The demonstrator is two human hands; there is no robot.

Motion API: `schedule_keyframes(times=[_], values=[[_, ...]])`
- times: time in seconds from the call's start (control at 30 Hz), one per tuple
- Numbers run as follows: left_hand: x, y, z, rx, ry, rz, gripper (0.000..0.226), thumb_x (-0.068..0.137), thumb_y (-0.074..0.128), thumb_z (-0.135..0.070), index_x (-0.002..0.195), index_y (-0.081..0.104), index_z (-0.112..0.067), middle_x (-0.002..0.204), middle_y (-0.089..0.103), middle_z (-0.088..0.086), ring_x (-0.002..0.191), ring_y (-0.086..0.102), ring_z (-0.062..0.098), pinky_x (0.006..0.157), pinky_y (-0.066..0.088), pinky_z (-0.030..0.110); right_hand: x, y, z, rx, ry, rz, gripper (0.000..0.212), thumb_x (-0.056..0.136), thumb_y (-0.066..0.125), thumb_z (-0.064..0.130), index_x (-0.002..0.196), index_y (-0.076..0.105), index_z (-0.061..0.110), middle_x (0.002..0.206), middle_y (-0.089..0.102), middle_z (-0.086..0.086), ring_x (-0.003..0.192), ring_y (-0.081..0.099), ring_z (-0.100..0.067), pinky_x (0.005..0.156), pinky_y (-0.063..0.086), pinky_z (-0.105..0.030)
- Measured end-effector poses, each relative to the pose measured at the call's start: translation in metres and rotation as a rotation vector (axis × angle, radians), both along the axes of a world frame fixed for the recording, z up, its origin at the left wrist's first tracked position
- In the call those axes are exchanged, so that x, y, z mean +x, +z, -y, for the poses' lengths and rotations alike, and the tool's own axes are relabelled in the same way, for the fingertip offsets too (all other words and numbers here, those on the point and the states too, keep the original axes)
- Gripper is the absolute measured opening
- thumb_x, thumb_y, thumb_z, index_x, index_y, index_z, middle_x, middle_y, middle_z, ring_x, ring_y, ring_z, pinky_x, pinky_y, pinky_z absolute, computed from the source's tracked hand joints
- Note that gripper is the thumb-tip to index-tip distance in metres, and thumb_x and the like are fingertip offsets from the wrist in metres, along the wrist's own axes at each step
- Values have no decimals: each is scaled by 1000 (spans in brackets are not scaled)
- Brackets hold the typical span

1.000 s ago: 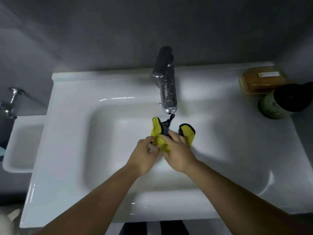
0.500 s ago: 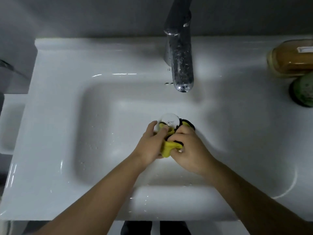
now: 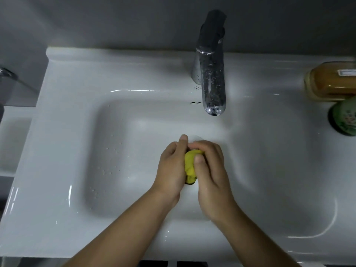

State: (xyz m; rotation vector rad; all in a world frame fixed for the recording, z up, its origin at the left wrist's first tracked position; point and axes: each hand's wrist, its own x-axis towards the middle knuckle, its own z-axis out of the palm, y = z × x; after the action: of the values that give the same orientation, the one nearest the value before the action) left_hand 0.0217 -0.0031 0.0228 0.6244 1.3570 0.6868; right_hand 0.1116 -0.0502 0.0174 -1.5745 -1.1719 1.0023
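**Item:** yellow cloth (image 3: 190, 165), wadded into a tight bundle, with dark trim showing at its near end.

**Location:** above the basin of the white sink (image 3: 77, 116). It sits just at 6 o'clock of the drain (image 3: 196, 138) and well at 6 o'clock of the faucet (image 3: 212, 89) spout (no water is seen running).

**Grip:** both hands are closed on the bundle.
- The left hand (image 3: 170, 170) cups it from 9 o'clock, fingers curled over the top.
- The right hand (image 3: 212, 176) presses from 3 o'clock, thumb laid across the yellow face.

**Axis:** the bundle's long side runs 12 to 6 o'clock, along the seam between the palms. Both hands are equally near.

**Judgement:** this looks like a squeeze or wring, which turns on the hands twisting against each other about that axis.

**Also present:** an amber soap box (image 3: 331, 81) and a green jar (image 3: 344, 120) on the sink ledge at 2 o'clock.
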Motion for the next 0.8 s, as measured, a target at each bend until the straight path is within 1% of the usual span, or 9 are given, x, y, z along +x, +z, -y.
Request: schedule_keyframes(times=[0.13, 0.2, 0.27, 0.37, 0.43, 0.57, 0.67, 0.73, 0.8], values=[[4, 3, 2, 80, 26, -71, 50, 105, 47, -40, 59, 41, -21, 53, 40, -9, 49, 41, 9, 48, 38, 24, -10, -5, 6, -39, -24, 177, 24, 93, 33, 43, 107, 51, 34, 109, 51, 16, 111, 50, -12, 91, 38, -14], [6, 3, 8, 162, -21, -109, 59, 108, 43, -32, 49, 45, -29, 47, 40, -14, 46, 40, 5, 53, 37, 26, -11, -6, 5, -92, -52, 140, 26, 91, 35, 47, 98, 51, 28, 98, 56, 10, 97, 57, -14, 82, 44, -22], [6, 4, 12, 207, -48, -103, 65, 109, 39, -26, 46, 51, -33, 46, 45, -14, 48, 42, 3, 57, 38, 28, -12, -8, 2, -109, -72, 12, 26, 90, 39, 44, 88, 51, 21, 84, 59, 2, 81, 60, -11, 71, 46, -21], [5, 0, 10, 276, -80, -162, 64, 110, 37, -27, 48, 51, -34, 48, 50, -15, 52, 47, 4, 59, 41, 27, -13, -8, -7, -148, -122, -157, 24, 94, 44, 33, 81, 51, 15, 73, 60, -2, 66, 57, -3, 61, 46, -15], [4, -4, 8, 326, -87, -210, 60, 110, 37, -27, 51, 49, -33, 51, 53, -16, 54, 50, 4, 59, 42, 24, -14, -9, -15, -188, -151, -189, 26, 94, 43, 31, 80, 54, 12, 72, 63, -1, 66, 59, -5, 61, 49, -21], [0, -11, 6, 360, -113, -261, 50, 109, 38, -26, 61, 53, -28, 54, 57, -17, 54, 53, 2, 55, 42, 15, -16, -20, -30, -277, -204, -160, 36, 94, 44, 34, 76, 50, 4, 67, 60, -15, 62, 58, -21, 59, 48, -35], [-3, -17, 5, 394, -124, -293, 45, 108, 41, -30, 65, 53, -20, 55, 56, -13, 55, 54, 9, 53, 45, 22, -18, -31, -37, -446, -239, -305, 41, 91, 48, 38, 69, 48, 4, 62, 55, -10, 61, 57, -23, 56, 45, -39], [-3, -18, 6, 372, -111, -288, 43, 105, 47, -34, 70, 48, -10, 56, 52, -6, 54, 51, 16, 49, 45, 28, -17, -32, -40, -534, -251, -423, 35, 92, 52, 36, 68, 53, 10, 63, 58, -7, 62, 58, -24, 54, 44, -35], [-2, -15, 4, 309, -72, -244, 39, 103, 55, -33, 74, 45, -9, 58, 49, -5, 54, 49, 14, 48, 47, 29, -12, -28, -41, -499, -319, -466, 33, 89, 59, 45, 83, 57, 12, 76, 68, -6, 68, 66, -25, 53, 50, -32]])
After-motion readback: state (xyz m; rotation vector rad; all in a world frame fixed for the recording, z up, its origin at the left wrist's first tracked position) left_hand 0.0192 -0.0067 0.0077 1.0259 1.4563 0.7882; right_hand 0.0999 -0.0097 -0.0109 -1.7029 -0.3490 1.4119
